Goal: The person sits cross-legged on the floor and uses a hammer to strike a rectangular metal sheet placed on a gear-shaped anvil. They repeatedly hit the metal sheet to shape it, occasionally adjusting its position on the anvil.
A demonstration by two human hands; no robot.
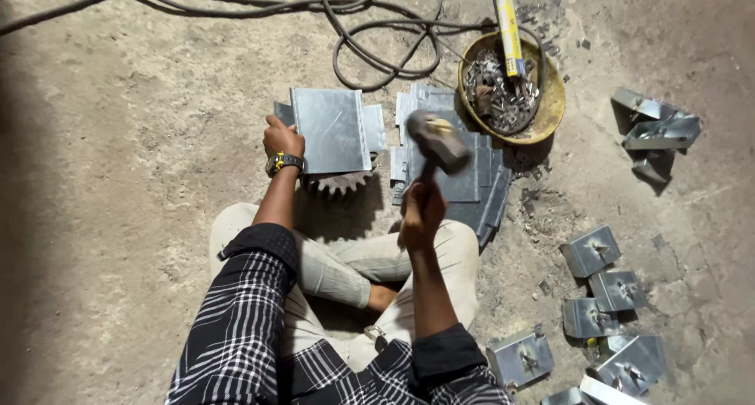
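I sit cross-legged on a dusty concrete floor. My left hand (281,138), with a watch on the wrist, grips the left edge of a folded galvanised sheet-metal piece (330,130). The piece rests on a toothed steel gear (338,183) in front of my knees. My right hand (421,212) is closed around the handle of a hammer (437,141), whose blurred head is raised to the right of the piece. A stack of flat metal sheets (460,181) lies just behind the hammer.
A yellow bowl (550,106) of small metal fasteners stands at the back right, a yellow stick (507,27) leaning in it. Finished folded metal brackets (591,252) lie scattered at the right, more at the far right (661,130). Dark cables (377,35) loop across the floor behind.
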